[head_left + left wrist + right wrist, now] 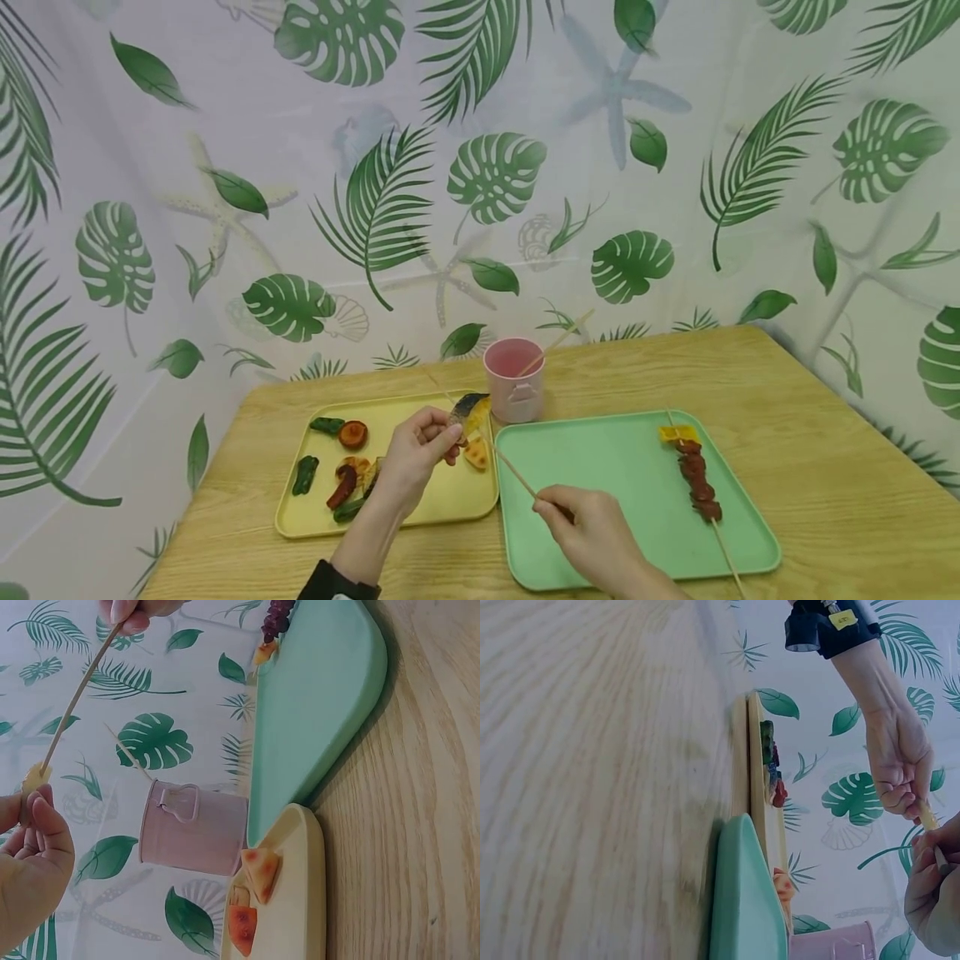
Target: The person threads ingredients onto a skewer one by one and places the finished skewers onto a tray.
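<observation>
1. Green tray (600,467) lies beneath the right hand (592,533), finished skewer (697,479) beyond.
2. Left hand (412,458) pinches yellow food piece (471,412) above the yellow tray (450,500); hold steady.
3. Right hand's fingers curl round bamboo skewer (513,471); push straight, centred, away from fingertips.

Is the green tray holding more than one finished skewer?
No, in the head view the green tray carries just one loaded skewer, lying near its right edge, with the rest of its surface bare.

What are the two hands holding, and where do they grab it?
The left hand pinches a yellow food piece by its lower end. The right hand pinches a bamboo skewer near its lower end.
</observation>
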The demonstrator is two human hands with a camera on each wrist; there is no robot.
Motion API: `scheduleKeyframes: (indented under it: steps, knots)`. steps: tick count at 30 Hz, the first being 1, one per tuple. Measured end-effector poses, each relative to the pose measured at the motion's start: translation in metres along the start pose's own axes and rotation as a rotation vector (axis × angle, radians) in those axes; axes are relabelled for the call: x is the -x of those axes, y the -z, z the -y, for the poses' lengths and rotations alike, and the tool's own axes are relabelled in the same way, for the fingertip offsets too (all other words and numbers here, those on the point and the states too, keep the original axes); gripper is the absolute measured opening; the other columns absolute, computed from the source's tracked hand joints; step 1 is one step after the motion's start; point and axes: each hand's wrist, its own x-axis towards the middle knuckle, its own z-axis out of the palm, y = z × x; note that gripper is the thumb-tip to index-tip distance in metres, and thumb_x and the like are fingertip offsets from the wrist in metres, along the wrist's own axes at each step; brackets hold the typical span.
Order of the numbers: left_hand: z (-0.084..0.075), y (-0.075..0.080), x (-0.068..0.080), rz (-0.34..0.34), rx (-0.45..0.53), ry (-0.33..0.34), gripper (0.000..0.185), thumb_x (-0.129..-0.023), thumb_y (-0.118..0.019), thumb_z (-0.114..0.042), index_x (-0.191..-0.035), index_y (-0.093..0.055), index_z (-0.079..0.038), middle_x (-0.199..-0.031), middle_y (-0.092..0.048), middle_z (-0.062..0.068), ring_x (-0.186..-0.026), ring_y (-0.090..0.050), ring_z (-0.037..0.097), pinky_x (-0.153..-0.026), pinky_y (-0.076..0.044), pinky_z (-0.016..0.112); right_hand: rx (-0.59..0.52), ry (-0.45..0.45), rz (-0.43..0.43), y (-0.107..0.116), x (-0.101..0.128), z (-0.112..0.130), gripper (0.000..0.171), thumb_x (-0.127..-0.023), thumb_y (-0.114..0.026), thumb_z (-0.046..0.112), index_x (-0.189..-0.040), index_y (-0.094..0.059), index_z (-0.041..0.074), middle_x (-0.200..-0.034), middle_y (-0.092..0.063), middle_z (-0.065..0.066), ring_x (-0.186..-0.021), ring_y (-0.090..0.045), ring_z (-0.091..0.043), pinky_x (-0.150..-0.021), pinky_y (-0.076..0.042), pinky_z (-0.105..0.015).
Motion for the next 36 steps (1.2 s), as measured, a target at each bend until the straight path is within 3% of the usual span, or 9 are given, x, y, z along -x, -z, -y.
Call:
scheduleKeyframes:
  steps: [12,20,25,30,33,36]
  knots:
    - [0.0,-0.004,-0.004,0.024,-0.034,0.002,0.017,-0.09,-0.058,-0.003,-0.095,-0.05,0.011,-0.073,-0.06,0.004,-0.063,-0.054,0.012,-0.059,-0.047,0.025,-0.12,-0.068,0.048,0.005,-0.003,-0.002,0.016,-0.092,-0.058,0.015,-0.087,-0.069,0.005,-0.055,-0.05,0.002,-0.042,-0.034,-0.003,-0.041,-0.033,-0.022]
    - [-0.001,-0.008,-0.004,0.036,-0.029,0.014,0.018,-0.09,-0.06,-0.006,-0.094,-0.051,0.009,-0.073,-0.06,0.004,-0.062,-0.054,0.013,-0.059,-0.047,0.025,-0.045,-0.025,-0.009,0.007,-0.004,0.002,0.013,-0.09,-0.06,0.012,-0.084,-0.07,0.005,-0.054,-0.051,0.004,-0.041,-0.035,-0.002,-0.04,-0.034,-0.022]
    - [-0.003,-0.012,-0.003,0.026,-0.039,0.008,0.013,-0.09,-0.058,-0.002,-0.094,-0.051,0.008,-0.073,-0.06,0.004,-0.063,-0.054,0.013,-0.059,-0.047,0.025,0.023,0.055,-0.087,0.005,-0.005,0.0,0.01,-0.088,-0.063,0.009,-0.084,-0.071,0.006,-0.056,-0.054,0.008,-0.045,-0.038,-0.001,-0.042,-0.037,-0.022]
    - [-0.011,-0.017,-0.005,0.031,-0.074,-0.009,0.016,-0.092,-0.055,-0.003,-0.102,-0.053,0.01,-0.077,-0.06,0.006,-0.067,-0.056,0.014,-0.063,-0.049,0.025,0.08,0.137,-0.106,0.004,-0.004,0.0,0.009,-0.088,-0.062,0.007,-0.083,-0.07,0.008,-0.057,-0.052,0.011,-0.046,-0.04,0.001,-0.043,-0.039,-0.021]
    - [-0.015,-0.018,-0.008,0.018,-0.081,-0.011,0.022,-0.094,-0.054,-0.01,-0.103,-0.055,0.01,-0.077,-0.06,0.006,-0.068,-0.057,0.016,-0.065,-0.051,0.028,0.144,0.281,-0.174,0.002,-0.005,0.001,0.009,-0.085,-0.064,0.002,-0.081,-0.068,0.009,-0.06,-0.053,0.011,-0.048,-0.039,0.004,-0.044,-0.038,-0.017]
    - [-0.017,-0.017,-0.011,0.0,-0.083,0.006,0.023,-0.094,-0.055,-0.014,-0.094,-0.058,0.009,-0.073,-0.059,0.006,-0.064,-0.055,0.017,-0.062,-0.05,0.028,0.213,0.423,-0.246,-0.001,-0.005,0.001,0.011,-0.081,-0.067,-0.002,-0.079,-0.068,0.009,-0.062,-0.056,0.01,-0.05,-0.038,0.006,-0.045,-0.037,-0.012]
